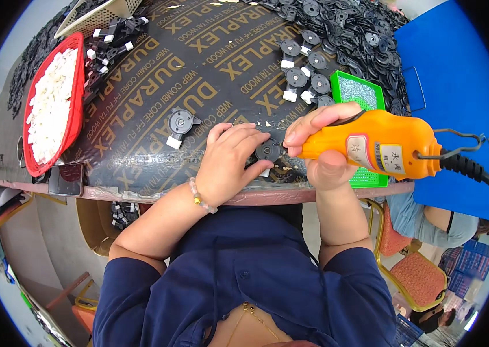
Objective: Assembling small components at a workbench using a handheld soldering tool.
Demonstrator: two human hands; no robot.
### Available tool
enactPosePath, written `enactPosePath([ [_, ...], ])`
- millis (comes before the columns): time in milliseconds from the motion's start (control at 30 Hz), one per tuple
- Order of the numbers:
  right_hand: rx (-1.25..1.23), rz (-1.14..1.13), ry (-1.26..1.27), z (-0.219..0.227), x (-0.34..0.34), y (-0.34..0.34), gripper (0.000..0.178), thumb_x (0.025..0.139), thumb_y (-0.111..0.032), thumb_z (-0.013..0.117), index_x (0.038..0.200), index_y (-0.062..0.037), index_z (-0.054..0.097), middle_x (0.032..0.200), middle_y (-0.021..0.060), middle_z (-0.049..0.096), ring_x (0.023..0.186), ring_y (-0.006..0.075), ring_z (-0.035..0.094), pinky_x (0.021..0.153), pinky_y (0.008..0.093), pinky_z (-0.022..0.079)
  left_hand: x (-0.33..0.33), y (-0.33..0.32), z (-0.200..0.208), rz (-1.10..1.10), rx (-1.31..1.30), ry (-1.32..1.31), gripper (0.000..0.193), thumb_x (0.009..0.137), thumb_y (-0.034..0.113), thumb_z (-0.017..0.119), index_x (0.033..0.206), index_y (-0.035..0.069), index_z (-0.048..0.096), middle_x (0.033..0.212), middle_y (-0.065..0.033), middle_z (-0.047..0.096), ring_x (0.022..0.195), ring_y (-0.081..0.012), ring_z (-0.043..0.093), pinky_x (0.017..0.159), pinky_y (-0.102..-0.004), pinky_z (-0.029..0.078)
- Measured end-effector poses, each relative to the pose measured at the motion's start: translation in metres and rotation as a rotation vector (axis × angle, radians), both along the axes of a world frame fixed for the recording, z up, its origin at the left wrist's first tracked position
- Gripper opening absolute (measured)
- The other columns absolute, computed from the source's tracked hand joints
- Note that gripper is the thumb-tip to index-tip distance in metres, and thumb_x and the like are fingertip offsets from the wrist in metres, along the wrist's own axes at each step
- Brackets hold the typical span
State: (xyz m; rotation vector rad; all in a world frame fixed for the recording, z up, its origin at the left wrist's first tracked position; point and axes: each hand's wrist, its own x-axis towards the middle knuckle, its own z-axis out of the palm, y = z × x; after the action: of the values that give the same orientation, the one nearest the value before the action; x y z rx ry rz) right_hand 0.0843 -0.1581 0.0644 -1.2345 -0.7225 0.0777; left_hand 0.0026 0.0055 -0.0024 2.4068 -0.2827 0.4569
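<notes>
My right hand [328, 144] grips an orange electric screwdriver [395, 144], held almost flat with its nose pointing left. That nose ends beside a black round plastic part [268, 151] on the table. My left hand [234, 153] holds this part down, its thumb and fingers around the left side. A bit of white shows at the part's lower edge, next to the thumb. To the left of my left hand lies a similar black round part [181, 121] with a white tip. The screwdriver's bit is hidden by my right fingers.
A red basket [77, 104] of small white pieces stands at left, near a phone [66, 180]. A green tray [376, 179] with small metal pieces sits beneath the screwdriver. Black parts [348, 34] pile up at far right. The screwdriver's cord [467, 168] runs right, by a blue panel [458, 75].
</notes>
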Motion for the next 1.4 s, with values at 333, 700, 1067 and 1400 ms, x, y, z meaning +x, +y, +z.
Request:
enactPosePath([
  [333,0.173,-0.159,-0.075,-0.002,0.018,-0.049,0.075,0.090,-0.068,0.063,0.125,-0.0028,0.050,0.079,0.0115,0.066,0.060,0.0184,0.061,0.059,0.0337,0.053,0.000,0.000,-0.003,-0.023,-0.002,-0.033,0.048,0.079,0.028,0.083,0.120,0.007,0.069,0.116,-0.0091,0.070,0.123,-0.0275,0.061,0.106,-0.0449,0.038],
  [700,-0.096,-0.879,-0.192,-0.009,0.044,-0.191,0.043,0.100,-0.034,0.068,0.116,0.0037,0.053,0.076,0.0106,0.066,0.061,0.0165,0.060,0.058,0.0292,0.053,0.000,-0.004,0.001,-0.020,0.041,0.022,0.050,0.079,0.024,0.084,0.123,0.009,0.066,0.119,-0.0099,0.068,0.130,-0.0321,0.057,0.110,-0.0475,0.035],
  [1067,-0.090,-0.912,-0.266,-0.014,0.042,-0.193,0.052,0.098,-0.044,0.067,0.117,0.0023,0.052,0.077,0.0111,0.066,0.061,0.0171,0.060,0.058,0.0317,0.053,-0.001,-0.004,0.001,-0.016,0.072,0.022,0.054,0.078,0.025,0.084,0.126,0.008,0.065,0.120,-0.0103,0.068,0.133,-0.0337,0.054,0.112,-0.0485,0.034],
  [1400,0.209,-0.173,-0.178,0.012,-0.004,-0.065,0.072,0.091,-0.069,0.060,0.124,-0.0067,0.049,0.082,0.0135,0.068,0.061,0.0202,0.063,0.062,0.0364,0.054,-0.002,-0.003,0.001,0.002,0.034,0.049,0.057,0.079,0.032,0.083,0.126,0.007,0.064,0.120,-0.0121,0.068,0.135,-0.0336,0.052,0.113,-0.0501,0.032],
])
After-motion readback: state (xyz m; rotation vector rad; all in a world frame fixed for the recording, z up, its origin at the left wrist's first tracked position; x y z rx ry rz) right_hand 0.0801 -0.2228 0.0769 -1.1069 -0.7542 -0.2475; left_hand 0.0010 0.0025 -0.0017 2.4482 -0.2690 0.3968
